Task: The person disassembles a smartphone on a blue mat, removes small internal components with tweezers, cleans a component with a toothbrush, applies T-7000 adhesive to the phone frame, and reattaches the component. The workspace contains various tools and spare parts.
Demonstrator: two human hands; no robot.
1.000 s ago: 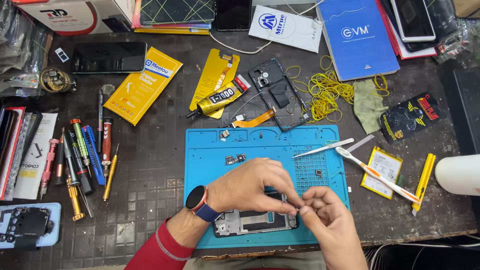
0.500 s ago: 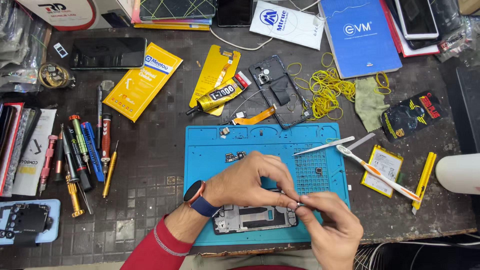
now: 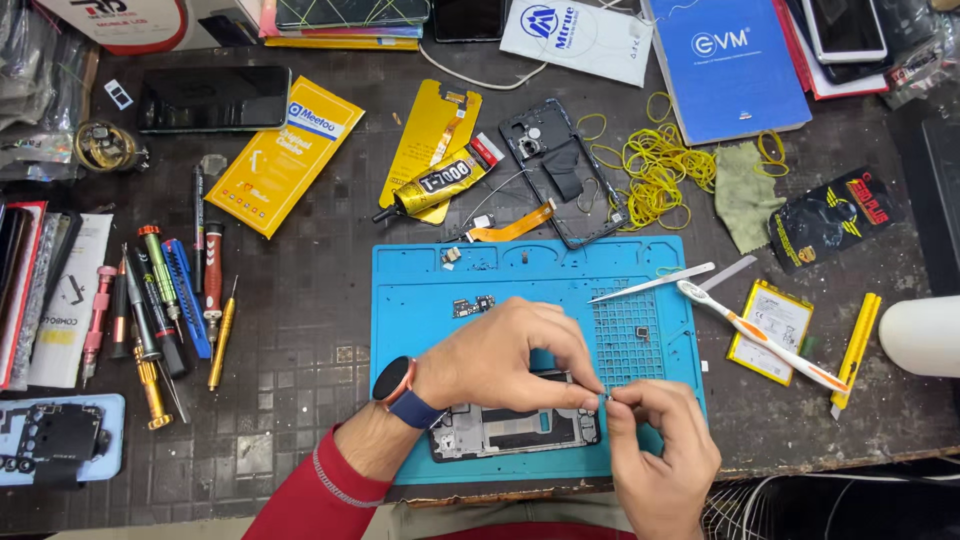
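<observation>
A dark phone frame lies flat on the blue repair mat, near its front edge. My left hand arches over the frame, fingertips pinched at its right end. My right hand meets it there, and both pinch a tiny part between their fingertips. What the part is cannot be made out. A watch sits on my left wrist above a red sleeve.
Tweezers and a white-orange toothbrush lie at the mat's right. Behind it are a glue tube, a phone back cover and yellow rubber bands. Screwdrivers lie left; a flat battery lies right.
The view has shifted slightly. My hands stay together at the frame's right end, fingers pinching a bit tighter; the frame has not moved on the mat.
</observation>
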